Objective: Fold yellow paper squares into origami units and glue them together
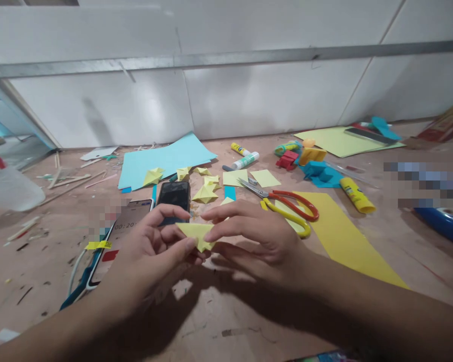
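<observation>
Between my two hands is a small piece of folded pale yellow paper (197,233), with a creased, pointed lower edge. My left hand (156,239) pinches it from the left, thumb in front and fingers behind. My right hand (254,234) grips its right end between thumb and fingers. Just beyond the hands lie several folded yellow paper pieces (207,192) and a black phone (173,197), partly covered by my left fingers. Scissors (262,192) with red and yellow handles rest beside my right hand, blades apart. Two flat pale yellow squares (265,178) lie near the blades.
A second phone (136,221) lies under my left forearm. Farther back are light blue paper (151,160), glue sticks (245,161) and small coloured paper pieces (313,153). Yellow paper (347,241) and a yellow glue stick (357,195) lie to the right. A plastic bottle (11,183) is at left.
</observation>
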### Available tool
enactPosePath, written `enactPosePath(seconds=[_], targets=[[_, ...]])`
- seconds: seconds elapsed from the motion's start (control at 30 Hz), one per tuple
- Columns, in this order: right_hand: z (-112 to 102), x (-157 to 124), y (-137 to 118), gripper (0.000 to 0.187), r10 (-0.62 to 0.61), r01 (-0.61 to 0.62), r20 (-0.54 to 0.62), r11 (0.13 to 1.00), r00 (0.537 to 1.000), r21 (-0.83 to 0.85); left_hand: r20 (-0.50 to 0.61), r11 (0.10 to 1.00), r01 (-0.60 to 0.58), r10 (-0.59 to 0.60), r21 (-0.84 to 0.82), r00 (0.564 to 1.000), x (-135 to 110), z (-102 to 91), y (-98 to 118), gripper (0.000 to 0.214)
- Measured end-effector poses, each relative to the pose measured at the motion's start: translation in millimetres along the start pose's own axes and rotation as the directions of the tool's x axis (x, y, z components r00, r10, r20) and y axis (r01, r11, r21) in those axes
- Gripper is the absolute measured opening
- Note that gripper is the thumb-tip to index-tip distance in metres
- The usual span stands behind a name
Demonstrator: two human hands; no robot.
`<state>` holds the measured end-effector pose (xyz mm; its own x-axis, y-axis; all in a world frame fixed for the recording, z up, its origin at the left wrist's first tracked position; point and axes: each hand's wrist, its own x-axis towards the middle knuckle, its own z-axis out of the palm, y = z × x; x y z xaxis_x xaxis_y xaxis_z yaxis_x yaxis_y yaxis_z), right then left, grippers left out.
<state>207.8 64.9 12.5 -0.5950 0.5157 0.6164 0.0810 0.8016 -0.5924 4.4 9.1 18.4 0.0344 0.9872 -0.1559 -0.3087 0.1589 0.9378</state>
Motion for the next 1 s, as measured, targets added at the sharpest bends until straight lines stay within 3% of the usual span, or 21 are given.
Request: enactPosePath(seconds=[0.1, 0.3, 0.47, 0.57, 0.7, 0.77, 0.87, 1.0], targets=[[-3.2, 0.4, 0.0, 0.006, 0.038, -0.038, 0.022, 0.999, 0.999, 0.022, -0.011, 1.000, -0.026, 0.026, -0.002, 1.000, 1.7, -0.9, -0.9, 0.045], [-1.1, 4.3, -0.9, 0.004, 0.132, -0.133, 0.013, 0.988, 0.991, 0.078, -0.136, 0.994, -0.104, 0.100, -0.024, 0.986, 2.9, 0.6, 0.5, 0.050], [6.9, 7.4, -5.5, 0.005, 0.342, -0.317, -0.083, 0.923, 0.936, 0.219, -0.051, 0.996, -0.085, 0.084, -0.011, 0.995, 3.2, 0.2, -1.7, 0.050], [9.6, 6.5, -5.5, 0.006, 0.483, -0.435, -0.078, 0.839, 0.872, 0.327, -0.033, 0.994, -0.094, 0.095, 0.054, 0.995, 0.8, -0.1, -2.9, 0.050], [11.7, 5.8, -5.7, 0.013, 0.656, -0.556, -0.011, 0.648, 0.755, 0.520, 0.007, 0.991, -0.103, 0.102, 0.087, 0.995, -4.4, 1.5, -2.9, 0.040], [13.0, 7.4, -7.3, 0.016, 0.694, -0.569, 0.046, 0.549, 0.719, 0.611, 0.046, 0.992, -0.105, 0.102, 0.072, 0.994, -5.9, 2.1, -3.5, 0.035], [15.1, 11.1, -11.0, 0.017, 0.708, -0.557, 0.101, 0.450, 0.699, 0.698, 0.074, 0.992, -0.107, 0.102, 0.067, 0.992, -6.5, 1.4, -5.2, 0.035], [16.0, 12.3, -12.8, 0.017, 0.701, -0.539, 0.118, 0.417, 0.703, 0.732, 0.073, 0.986, -0.118, 0.110, 0.117, 0.991, -8.3, -0.8, -7.0, 0.040]])
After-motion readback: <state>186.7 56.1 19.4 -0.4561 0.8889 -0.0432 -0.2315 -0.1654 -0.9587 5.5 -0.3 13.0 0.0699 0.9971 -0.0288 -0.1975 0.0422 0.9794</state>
